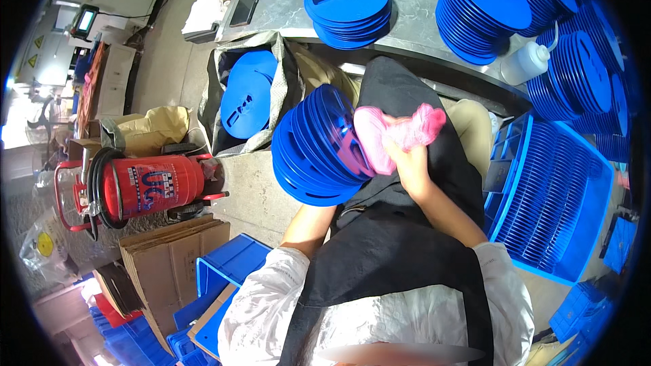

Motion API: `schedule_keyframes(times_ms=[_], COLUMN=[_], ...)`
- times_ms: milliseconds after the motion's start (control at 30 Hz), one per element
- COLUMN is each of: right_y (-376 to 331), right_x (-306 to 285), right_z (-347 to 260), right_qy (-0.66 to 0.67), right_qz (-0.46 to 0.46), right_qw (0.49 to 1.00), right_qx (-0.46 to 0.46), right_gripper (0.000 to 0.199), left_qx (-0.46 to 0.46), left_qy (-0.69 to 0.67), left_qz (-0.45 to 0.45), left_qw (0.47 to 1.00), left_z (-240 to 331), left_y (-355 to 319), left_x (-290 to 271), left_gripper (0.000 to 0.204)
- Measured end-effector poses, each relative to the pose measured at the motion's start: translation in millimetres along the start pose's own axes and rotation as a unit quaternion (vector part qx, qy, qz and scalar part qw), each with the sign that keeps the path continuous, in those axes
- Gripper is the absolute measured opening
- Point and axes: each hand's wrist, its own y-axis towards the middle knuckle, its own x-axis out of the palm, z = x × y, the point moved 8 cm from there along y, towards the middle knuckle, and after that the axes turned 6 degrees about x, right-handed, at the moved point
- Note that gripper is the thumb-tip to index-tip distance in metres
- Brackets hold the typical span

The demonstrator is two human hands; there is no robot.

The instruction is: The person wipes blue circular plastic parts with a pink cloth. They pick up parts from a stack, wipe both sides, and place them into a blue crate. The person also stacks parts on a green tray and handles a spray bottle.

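Blue disc stack (315, 152) on lap, tilted, faces toward right hand (400, 156). Right hand grips pink cloth (400, 130), pressed against top disc, just right of stack. Left hand hidden beneath stack, presumably supporting; grip unclear.

apron: black, over lap | sleeves: white, rolled to elbows | trousers: tan

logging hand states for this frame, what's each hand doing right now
Left hand: hidden beneath the stack of blue discs on the lap; cannot tell whether it is open or closed.
Right hand: closed on a pink cloth, pressed against the top disc.
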Motion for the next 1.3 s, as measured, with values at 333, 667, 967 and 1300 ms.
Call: schedule_keyframes(times_ms=[333, 667, 967, 1300], right_y=[64, 122, 190, 80], right_x=[59, -82, -70, 6], right_z=[-36, -57, -50, -82], right_qy=[-0.170, -0.356, -0.565, -0.206], right_qz=[-0.162, 0.107, 0.298, -0.001], right_qw=[0.966, 0.924, 0.766, 0.965], right_qx=[0.111, -0.095, -0.070, -0.161], right_gripper=[0.039, 0.047, 0.076, 0.063], left_qx=[-0.024, -0.053, -0.099, -0.106], left_qy=[-0.083, -0.085, -0.008, -0.062], left_qz=[0.054, -0.104, -0.108, -0.171], left_qw=[0.995, 0.989, 0.989, 0.978], left_z=[10, 43, 70, 46], left_y=[-24, 9, 17, 25], left_x=[5, 33, 83, 48], left_gripper=[0.050, 0.067, 0.052, 0.069])
